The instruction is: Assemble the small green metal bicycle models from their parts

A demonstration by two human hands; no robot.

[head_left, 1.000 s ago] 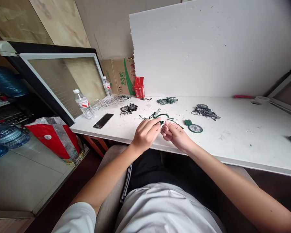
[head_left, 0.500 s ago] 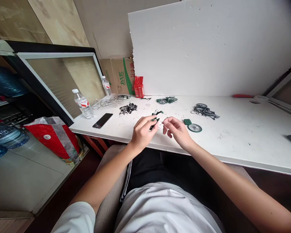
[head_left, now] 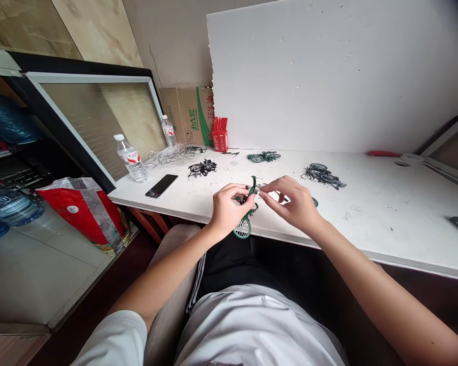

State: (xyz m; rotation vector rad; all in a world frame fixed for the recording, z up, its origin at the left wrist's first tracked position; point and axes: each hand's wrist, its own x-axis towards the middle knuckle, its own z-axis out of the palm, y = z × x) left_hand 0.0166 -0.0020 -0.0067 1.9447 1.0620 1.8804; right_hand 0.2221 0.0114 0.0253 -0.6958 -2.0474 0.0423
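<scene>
Clock centred on the hands, 12 pointing away from the wearer. Left hand [head_left: 229,208] pinches a partly built green model bicycle [head_left: 253,185] between thumb and fingers, tilted; its spoked wheel [head_left: 242,229] hangs at 6 o'clock, over the near edge of the white table [head_left: 374,223]. Right hand [head_left: 293,204] just beside it, at 3, thumb and forefinger tips close together at the frame; whether they grip a small part, cannot tell. Second green-rimmed wheel [head_left: 315,202] at 3, mostly hidden behind that hand. Phone [head_left: 161,185] flat at 9. Black bicycle parts [head_left: 202,168] at 10; dark bundle of bicycle parts [head_left: 322,175] between 2 and 3. Another green bicycle [head_left: 264,156] lies at 12. Near bottle [head_left: 132,161] upright between 9 and 10, far bottle [head_left: 168,133] at 10. Red box [head_left: 220,134] at 11, touching or just before a cardboard carton [head_left: 187,116]. White board [head_left: 320,76] stands farthest, around 1.
</scene>
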